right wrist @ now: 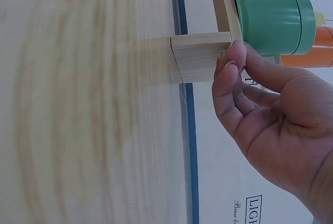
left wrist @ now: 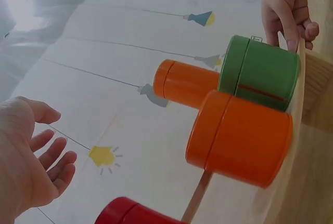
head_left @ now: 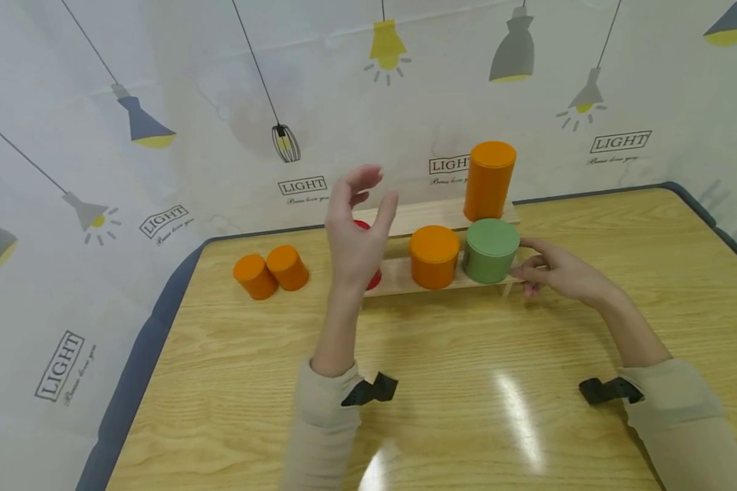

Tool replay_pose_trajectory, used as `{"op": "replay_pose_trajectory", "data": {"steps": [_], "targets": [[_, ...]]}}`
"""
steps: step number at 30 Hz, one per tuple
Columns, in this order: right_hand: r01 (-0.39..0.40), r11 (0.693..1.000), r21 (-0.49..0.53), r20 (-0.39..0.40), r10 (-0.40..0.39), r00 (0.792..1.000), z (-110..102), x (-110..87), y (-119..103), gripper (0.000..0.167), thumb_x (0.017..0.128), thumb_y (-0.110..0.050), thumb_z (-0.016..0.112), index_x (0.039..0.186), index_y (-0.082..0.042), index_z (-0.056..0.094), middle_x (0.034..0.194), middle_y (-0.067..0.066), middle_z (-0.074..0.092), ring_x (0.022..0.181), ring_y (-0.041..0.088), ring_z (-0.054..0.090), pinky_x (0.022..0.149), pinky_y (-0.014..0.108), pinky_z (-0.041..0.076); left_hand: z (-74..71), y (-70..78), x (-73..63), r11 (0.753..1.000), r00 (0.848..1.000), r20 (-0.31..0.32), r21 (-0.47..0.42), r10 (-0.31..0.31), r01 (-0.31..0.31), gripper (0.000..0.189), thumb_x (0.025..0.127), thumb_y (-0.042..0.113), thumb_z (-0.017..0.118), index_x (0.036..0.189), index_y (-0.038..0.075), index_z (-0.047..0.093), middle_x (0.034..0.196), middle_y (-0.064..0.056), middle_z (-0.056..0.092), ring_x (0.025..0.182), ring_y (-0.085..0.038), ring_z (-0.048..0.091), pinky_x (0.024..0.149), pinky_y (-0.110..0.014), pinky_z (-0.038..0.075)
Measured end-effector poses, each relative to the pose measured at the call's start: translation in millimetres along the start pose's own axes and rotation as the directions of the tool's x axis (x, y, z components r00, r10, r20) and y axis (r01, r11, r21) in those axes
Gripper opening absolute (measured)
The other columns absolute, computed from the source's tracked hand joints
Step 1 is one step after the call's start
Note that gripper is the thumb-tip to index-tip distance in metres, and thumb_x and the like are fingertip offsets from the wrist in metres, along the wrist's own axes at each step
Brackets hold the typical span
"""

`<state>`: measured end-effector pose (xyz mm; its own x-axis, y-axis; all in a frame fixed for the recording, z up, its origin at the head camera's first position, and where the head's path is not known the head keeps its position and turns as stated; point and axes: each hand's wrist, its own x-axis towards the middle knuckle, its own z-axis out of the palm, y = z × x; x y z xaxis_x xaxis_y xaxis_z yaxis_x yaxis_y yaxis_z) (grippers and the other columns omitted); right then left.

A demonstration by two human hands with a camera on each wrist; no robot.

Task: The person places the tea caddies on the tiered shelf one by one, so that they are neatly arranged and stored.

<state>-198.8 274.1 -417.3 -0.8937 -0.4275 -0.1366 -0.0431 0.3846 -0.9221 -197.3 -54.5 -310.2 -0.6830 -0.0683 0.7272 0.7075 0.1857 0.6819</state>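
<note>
My right hand (head_left: pixel 555 273) grips the right end of a two-step wooden rack (right wrist: pixel 203 52), thumb and fingertips at the edge of its lower board. Right beside those fingers, a green canister (head_left: pixel 490 254) stands on the lower step. Left of it is a wide orange canister (head_left: pixel 433 259). My left hand (head_left: pixel 359 239) is raised over the rack's left end, fingers loosely curved and holding nothing. Behind it a red canister (left wrist: pixel 132 212) is mostly hidden in the head view. A tall orange canister (head_left: pixel 490 183) stands on the upper step at the right.
Two small orange canisters (head_left: pixel 271 269) stand side by side on the table left of the rack. A patterned curtain (head_left: pixel 221 136) hangs close behind the table's dark rear edge. The wooden tabletop (head_left: pixel 442 382) extends in front of the rack.
</note>
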Motion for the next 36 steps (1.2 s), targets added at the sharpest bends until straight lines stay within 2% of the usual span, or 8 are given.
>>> {"op": "replay_pose_trajectory", "data": {"steps": [6,11,15,18,21,26,29,36], "targets": [[0.006,1.000,0.004,0.003,-0.006,1.000,0,0.5,0,0.068,0.105,-0.016,0.056,0.160,-0.005,0.018,0.099,0.027,0.063,0.074,0.032,0.065,0.071,0.044,0.058,-24.8,-16.2,-6.7,0.999,0.997,-0.077,0.046,0.015,-0.012,0.028,0.094,0.002,0.067,0.120,-0.007,0.060,0.116,-0.020,0.064,0.109,-0.022,0.059,0.094,-0.035,0.049],[0.002,1.000,0.003,0.004,-0.002,1.000,0,0.3,1,0.068,0.105,-0.016,0.056,0.160,-0.005,0.017,0.098,0.027,0.063,0.074,0.031,0.066,0.072,0.044,0.058,-46.3,-27.5,-7.5,0.998,0.993,-0.115,0.068,-0.009,0.017,0.026,0.095,0.003,0.066,0.119,-0.006,0.061,0.115,-0.017,0.064,0.108,-0.023,0.059,0.093,-0.034,0.048],[0.001,1.000,-0.001,0.004,-0.001,1.000,0,0.2,1,0.068,0.105,-0.016,0.056,0.160,-0.005,0.017,0.097,0.027,0.063,0.074,0.030,0.066,0.072,0.045,0.058,-64.2,-38.8,-9.2,0.993,0.989,-0.138,0.094,-0.056,0.070,0.028,0.093,0.000,0.068,0.119,-0.008,0.061,0.115,-0.020,0.064,0.108,-0.030,0.059,0.091,-0.033,0.047],[0.006,1.000,-0.005,0.003,-0.006,1.000,0,0.2,2,0.067,0.105,-0.015,0.056,0.160,-0.005,0.018,0.096,0.026,0.064,0.074,0.030,0.066,0.072,0.044,0.058,-76.3,-51.4,-12.2,0.984,0.983,-0.145,0.118,-0.114,0.132,0.031,0.092,-0.002,0.069,0.120,-0.009,0.060,0.117,-0.024,0.062,0.109,-0.034,0.058,0.092,-0.037,0.046],[0.008,1.000,-0.005,0.003,-0.008,1.000,1,0.0,2,0.067,0.105,-0.015,0.056,0.160,-0.005,0.018,0.096,0.026,0.064,0.074,0.030,0.066,0.072,0.044,0.058,-87.8,-64.6,-16.4,0.967,0.975,-0.142,0.166,-0.171,0.194,0.031,0.091,-0.002,0.069,0.121,-0.009,0.060,0.116,-0.025,0.061,0.108,-0.034,0.057,0.093,-0.042,0.046],[0.007,1.000,-0.002,0.003,-0.007,1.000,1,-0.2,2,0.068,0.105,-0.016,0.056,0.160,-0.005,0.018,0.096,0.026,0.063,0.074,0.031,0.066,0.072,0.044,0.058,-107.1,-82.4,-24.9,0.925,0.957,-0.120,0.249,-0.263,0.286,0.032,0.091,0.001,0.069,0.121,-0.006,0.060,0.118,-0.020,0.059,0.110,-0.029,0.054,0.096,-0.045,0.044],[0.006,1.000,-0.003,0.002,-0.006,1.000,1,-0.1,2,0.067,0.105,-0.016,0.056,0.160,-0.006,0.018,0.096,0.026,0.063,0.074,0.031,0.065,0.072,0.044,0.058,-117.2,-91.5,-29.5,0.898,0.943,-0.107,0.286,-0.316,0.333,0.036,0.090,0.002,0.070,0.123,-0.006,0.058,0.121,-0.020,0.057,0.113,-0.031,0.052,0.100,-0.044,0.043],[0.005,1.000,0.002,0.003,-0.005,1.000,1,0.4,0,0.068,0.105,-0.016,0.056,0.160,-0.005,0.018,0.096,0.027,0.063,0.074,0.032,0.065,0.072,0.044,0.058,-134.1,-107.4,-36.0,0.836,0.912,-0.068,0.377,-0.405,0.399,0.045,0.090,0.005,0.072,0.129,-0.008,0.055,0.127,-0.024,0.052,0.121,-0.038,0.047,0.108,-0.045,0.038]]}}
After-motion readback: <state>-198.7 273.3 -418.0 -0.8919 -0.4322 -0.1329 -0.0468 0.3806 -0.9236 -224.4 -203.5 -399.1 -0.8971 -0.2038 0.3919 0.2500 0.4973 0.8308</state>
